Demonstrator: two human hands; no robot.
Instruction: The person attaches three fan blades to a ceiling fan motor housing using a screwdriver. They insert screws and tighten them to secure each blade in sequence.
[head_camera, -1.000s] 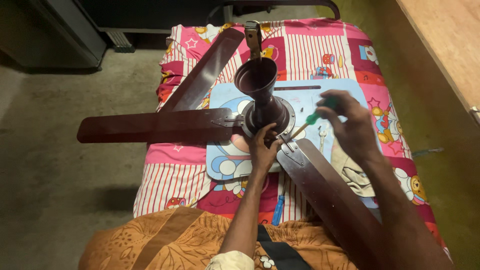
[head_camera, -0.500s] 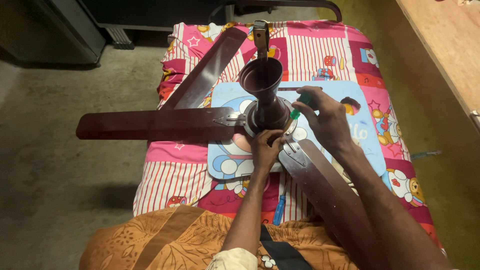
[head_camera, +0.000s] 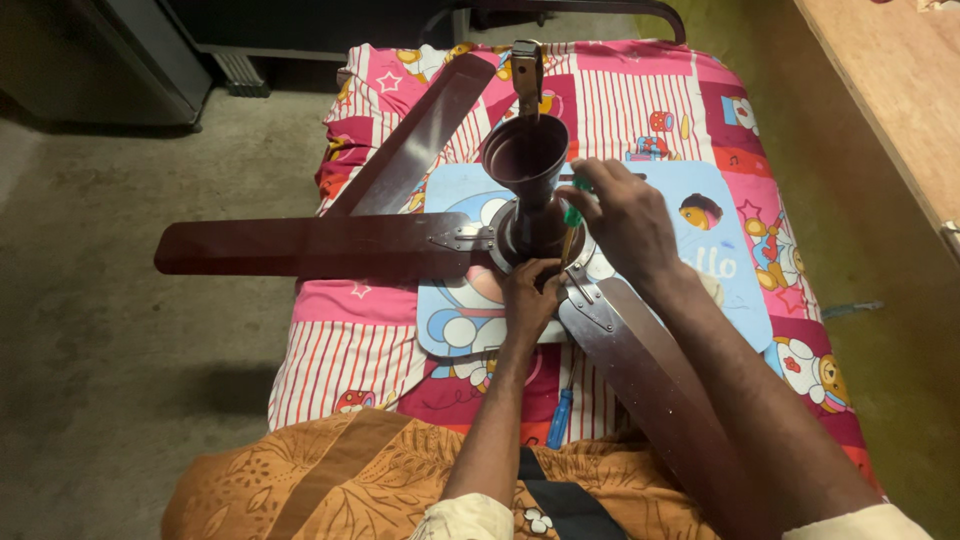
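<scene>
Dark brown ceiling fan (head_camera: 420, 245), probably heavy and rigid, best gripped at its hub, lying on a patterned bed (head_camera: 640, 100), left hand (head_camera: 528, 300) pressed against the motor housing, right hand (head_camera: 625, 225) clamped on a green-handled screwdriver (head_camera: 572, 225).

A: What colours show on the ceiling fan (head_camera: 520, 225)?
B: Dark maroon-brown blades and cup, with silver metal brackets.

A: And the screwdriver (head_camera: 572, 215) in the right hand (head_camera: 625, 225)?
B: Green handle. A second screwdriver (head_camera: 560, 418) is blue.

A: The bed cover (head_camera: 640, 110)?
B: Pink and red, white-striped patches, cartoon figures, a pale blue centre panel.

A: The cloth (head_camera: 340, 475) nearest the camera?
B: Orange with a leafy print.
</scene>
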